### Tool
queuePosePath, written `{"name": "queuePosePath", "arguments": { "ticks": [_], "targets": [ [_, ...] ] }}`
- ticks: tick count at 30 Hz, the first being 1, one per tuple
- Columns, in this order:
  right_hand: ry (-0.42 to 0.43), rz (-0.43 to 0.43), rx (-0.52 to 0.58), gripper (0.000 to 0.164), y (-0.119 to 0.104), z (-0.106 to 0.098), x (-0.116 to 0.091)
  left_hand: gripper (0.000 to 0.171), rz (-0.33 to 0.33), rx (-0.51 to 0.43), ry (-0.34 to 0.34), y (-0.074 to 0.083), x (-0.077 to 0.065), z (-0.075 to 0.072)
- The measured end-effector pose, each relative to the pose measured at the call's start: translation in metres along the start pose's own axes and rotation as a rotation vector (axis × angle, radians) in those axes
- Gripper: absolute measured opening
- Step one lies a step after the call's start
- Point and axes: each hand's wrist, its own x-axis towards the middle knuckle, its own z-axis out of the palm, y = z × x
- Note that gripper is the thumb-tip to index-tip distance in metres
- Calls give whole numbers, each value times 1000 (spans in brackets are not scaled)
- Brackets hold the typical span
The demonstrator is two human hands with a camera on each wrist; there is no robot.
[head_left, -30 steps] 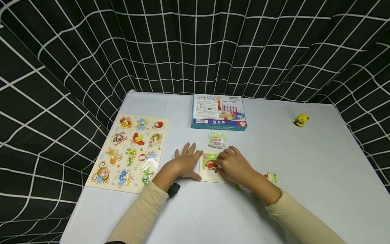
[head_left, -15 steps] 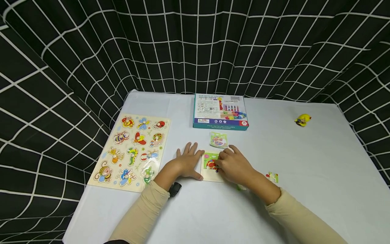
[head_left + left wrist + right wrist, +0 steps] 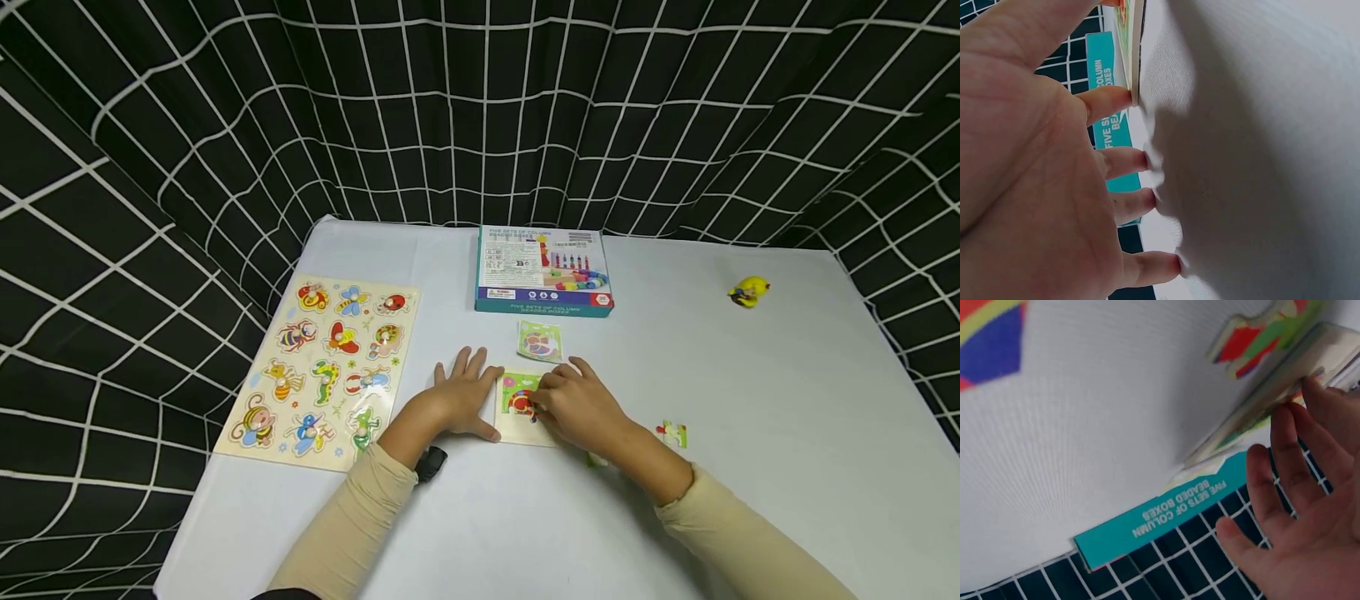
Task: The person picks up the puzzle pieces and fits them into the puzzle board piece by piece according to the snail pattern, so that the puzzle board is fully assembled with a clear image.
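My left hand (image 3: 459,402) lies spread on the white cloth, its thumb and index finger against the left edge of a small wooden puzzle board (image 3: 517,430). The board's upper left holds green and red picture pieces. At its right side, my right hand (image 3: 581,408) pinches a puzzle piece (image 3: 522,402) with a red picture between thumb and fingers, low over the board; the fingers hide much of it. In the right wrist view, another loose puzzle piece (image 3: 1247,345) lies on the cloth beside the board. One more loose piece (image 3: 673,433) lies right of my right forearm.
A small picture card (image 3: 539,342) lies behind the board, before a teal toy box (image 3: 543,271). A large insect peg puzzle (image 3: 318,371) lies at left. A small yellow toy (image 3: 749,291) stands at far right. Black gridded curtains (image 3: 480,108) surround the table.
The whole head view has shifted slightly. Both hands keep nearly the same place at the board, with only tiny movement of the right fingers.
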Motion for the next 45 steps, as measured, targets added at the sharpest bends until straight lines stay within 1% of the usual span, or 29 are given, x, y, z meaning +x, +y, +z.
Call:
{"name": "queuePosePath", "arguments": {
  "ticks": [3,5,7,9,11,13,14,16,19,22,26,30,33,45],
  "targets": [
    [-33,11,39,22,0,-5,1,102,-9,4,0,0,0,-2],
    [-78,23,90,24,2,-10,0,102,-13,1,1,0,0,-2],
    [-134,31,166,27,5,-16,-3,102,-15,-4,2,0,0,-2],
    [-178,38,268,29,11,-21,-9,102,-11,-6,6,0,0,-2],
    [-189,56,352,31,21,-25,-19,102,-5,-8,8,0,0,-1],
    [-164,86,382,32,34,-26,-32,102,4,-11,12,0,0,0],
    [-141,109,371,33,40,-25,-40,102,7,-11,13,0,0,0],
    [-98,165,315,32,52,-25,-57,102,8,-15,13,0,0,1],
    [-71,238,235,33,67,-25,-81,102,8,-22,14,0,-1,1],
    [-77,288,211,34,78,-27,-101,102,8,-31,15,1,-2,-1],
    [-101,333,202,33,88,-29,-117,102,9,-42,20,2,-3,-2],
    [-113,334,205,28,93,-25,-125,102,7,-48,20,2,-1,-1],
    [-103,322,202,26,95,-21,-128,102,6,-51,22,1,-2,0],
    [-96,314,169,33,94,-18,-128,102,11,-52,30,2,-2,0]
  ]
}}
